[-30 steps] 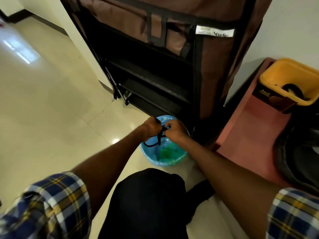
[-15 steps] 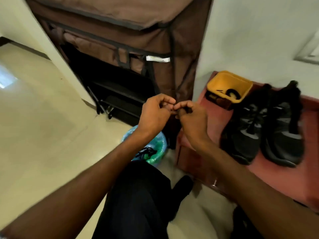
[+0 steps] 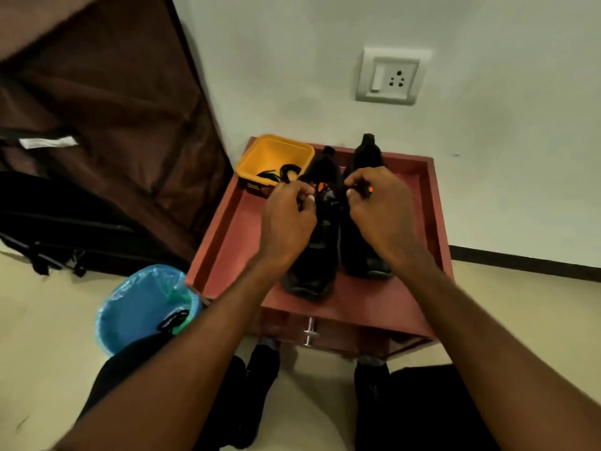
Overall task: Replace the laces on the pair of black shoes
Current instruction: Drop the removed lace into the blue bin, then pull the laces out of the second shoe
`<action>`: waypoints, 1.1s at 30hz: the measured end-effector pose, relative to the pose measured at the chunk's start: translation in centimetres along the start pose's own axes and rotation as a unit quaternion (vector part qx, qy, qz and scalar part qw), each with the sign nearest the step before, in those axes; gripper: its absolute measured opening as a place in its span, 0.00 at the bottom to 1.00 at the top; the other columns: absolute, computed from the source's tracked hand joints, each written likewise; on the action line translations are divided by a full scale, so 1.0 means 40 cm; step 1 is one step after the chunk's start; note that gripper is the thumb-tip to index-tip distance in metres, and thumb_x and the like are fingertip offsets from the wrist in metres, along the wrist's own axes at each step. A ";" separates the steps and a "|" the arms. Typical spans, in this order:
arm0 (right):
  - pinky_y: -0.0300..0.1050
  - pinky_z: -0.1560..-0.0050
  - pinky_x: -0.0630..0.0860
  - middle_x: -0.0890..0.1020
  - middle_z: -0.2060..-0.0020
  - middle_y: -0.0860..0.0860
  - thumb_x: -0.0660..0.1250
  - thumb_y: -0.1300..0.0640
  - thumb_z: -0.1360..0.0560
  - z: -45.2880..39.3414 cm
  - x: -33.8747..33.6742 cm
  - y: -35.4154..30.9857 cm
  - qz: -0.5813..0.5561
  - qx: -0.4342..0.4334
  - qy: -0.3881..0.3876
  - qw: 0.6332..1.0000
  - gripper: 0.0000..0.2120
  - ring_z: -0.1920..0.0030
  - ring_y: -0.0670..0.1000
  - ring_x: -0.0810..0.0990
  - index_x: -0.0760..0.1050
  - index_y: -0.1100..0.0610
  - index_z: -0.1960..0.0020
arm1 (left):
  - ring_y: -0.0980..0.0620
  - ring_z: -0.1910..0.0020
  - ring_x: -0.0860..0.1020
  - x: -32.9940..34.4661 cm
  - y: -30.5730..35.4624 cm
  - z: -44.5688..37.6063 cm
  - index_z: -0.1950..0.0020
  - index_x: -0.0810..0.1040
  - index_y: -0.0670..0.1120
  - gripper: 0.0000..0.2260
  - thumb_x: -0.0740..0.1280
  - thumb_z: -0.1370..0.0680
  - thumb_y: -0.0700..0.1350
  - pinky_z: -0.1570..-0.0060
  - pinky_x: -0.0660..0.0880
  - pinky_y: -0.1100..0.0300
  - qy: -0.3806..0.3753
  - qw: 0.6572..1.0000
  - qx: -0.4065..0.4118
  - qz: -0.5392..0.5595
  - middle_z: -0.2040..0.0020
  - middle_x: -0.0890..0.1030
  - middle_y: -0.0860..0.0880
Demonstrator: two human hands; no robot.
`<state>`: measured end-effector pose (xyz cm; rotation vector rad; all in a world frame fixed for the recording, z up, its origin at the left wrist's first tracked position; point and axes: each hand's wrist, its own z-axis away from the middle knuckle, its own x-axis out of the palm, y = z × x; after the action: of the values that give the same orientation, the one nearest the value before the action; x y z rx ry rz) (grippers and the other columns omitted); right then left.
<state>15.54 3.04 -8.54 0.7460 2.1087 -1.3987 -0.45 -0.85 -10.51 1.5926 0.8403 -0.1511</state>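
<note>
Hands (image 3: 335,216) moved to shoes (image 3: 328,229) (pinching lace ends).

A red table (image 3: 227,236) carried two black shoes (image 3: 312,255) at centre and a yellow tub (image 3: 257,157) at ten o'clock.

A single camera worn on the person's head looks forward and steeply down from close above a low red counter (image 3: 227,242) set against the wall (image 3: 292,76). Both forearms reach in from the bottom edge of the view, and the floor (image 3: 42,320) fills the lower left.
</note>
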 end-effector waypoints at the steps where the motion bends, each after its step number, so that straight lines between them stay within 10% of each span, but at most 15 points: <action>1: 0.28 0.50 0.71 0.81 0.43 0.48 0.73 0.59 0.25 -0.013 0.001 0.021 0.032 -0.007 -0.015 0.999 0.09 0.46 0.48 0.80 0.83 0.52 0.46 | 0.52 0.50 0.79 0.016 -0.003 -0.004 0.40 0.81 0.47 0.09 0.68 0.19 0.45 0.49 0.79 0.50 -0.005 1.000 0.015 -0.024 0.46 0.79 0.49; 6: 0.62 0.35 0.75 0.59 0.21 0.50 0.75 0.43 0.28 0.006 0.024 0.088 0.170 0.029 -0.142 0.975 0.27 0.29 0.64 0.69 0.73 0.48 0.32 | 0.43 0.35 0.75 0.051 -0.029 -0.010 0.22 0.64 0.60 0.31 0.72 0.23 0.55 0.45 0.80 0.45 -0.130 0.980 0.035 -0.149 0.28 0.68 0.46; 10: 0.57 0.43 0.79 0.60 0.21 0.51 0.75 0.50 0.30 -0.001 0.013 0.087 0.142 0.036 -0.115 0.983 0.25 0.43 0.64 0.78 0.76 0.51 0.35 | 0.38 0.32 0.70 0.049 -0.022 -0.005 0.20 0.60 0.59 0.37 0.74 0.25 0.52 0.36 0.75 0.45 -0.143 0.973 0.016 -0.179 0.26 0.65 0.44; 18: 0.48 0.53 0.71 0.58 0.20 0.45 0.78 0.53 0.30 0.011 -0.035 0.102 0.206 0.051 -0.147 0.966 0.30 0.38 0.63 0.72 0.72 0.46 0.30 | 0.41 0.34 0.73 0.056 -0.003 0.005 0.23 0.67 0.56 0.30 0.73 0.22 0.56 0.36 0.75 0.48 -0.127 0.983 -0.008 -0.132 0.33 0.68 0.43; 25: 0.56 0.43 0.77 0.60 0.22 0.48 0.78 0.49 0.27 0.014 -0.051 0.080 0.267 0.061 -0.194 0.942 0.34 0.32 0.63 0.69 0.68 0.46 0.25 | 0.44 0.39 0.77 0.051 -0.006 -0.027 0.26 0.73 0.56 0.22 0.69 0.19 0.56 0.44 0.75 0.56 -0.129 0.984 -0.019 -0.117 0.32 0.68 0.45; 33: 0.52 0.43 0.76 0.74 0.36 0.57 0.70 0.58 0.24 -0.029 -0.003 -0.002 0.232 0.021 0.006 0.972 0.15 0.38 0.59 0.70 0.78 0.55 0.38 | 0.50 0.44 0.73 0.032 -0.020 -0.070 0.33 0.80 0.57 0.14 0.70 0.19 0.54 0.51 0.72 0.60 -0.170 0.981 0.018 -0.090 0.40 0.69 0.47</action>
<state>15.45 4.10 -8.01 1.1772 1.7604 -1.1802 -0.99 2.21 -11.22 1.4679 0.7131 -0.5557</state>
